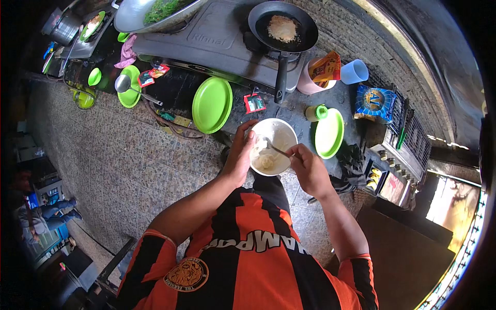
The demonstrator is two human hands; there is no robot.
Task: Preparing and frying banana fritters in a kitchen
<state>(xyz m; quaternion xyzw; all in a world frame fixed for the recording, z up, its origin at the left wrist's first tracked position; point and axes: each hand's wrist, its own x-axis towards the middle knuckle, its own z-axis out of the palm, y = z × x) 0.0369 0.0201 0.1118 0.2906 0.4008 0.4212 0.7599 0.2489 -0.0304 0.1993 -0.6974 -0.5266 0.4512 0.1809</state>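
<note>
My left hand (241, 153) grips the side of a white bowl (293, 136), held in front of my body near the counter's edge. Pale, thick batter (267, 161) lies in the bottom of the bowl and smears its wall. Between the fingers of my right hand (310, 169) is the handle of a metal spoon (279, 150), whose head dips into the bowl. Beyond the bowl, a black frying pan (257, 23) rests on a gas stove (174, 44), its handle pointing toward me. A browned flat fritter (283, 29) sits in the pan.
Green plates (212, 104) (329, 133) lie on the dark counter beside a red sachet (254, 103). A pink container (308, 87), blue cup (354, 71) and blue packet (372, 101) stand right. A wok (131, 15) with greens is back left. Another person (42, 217) is far left.
</note>
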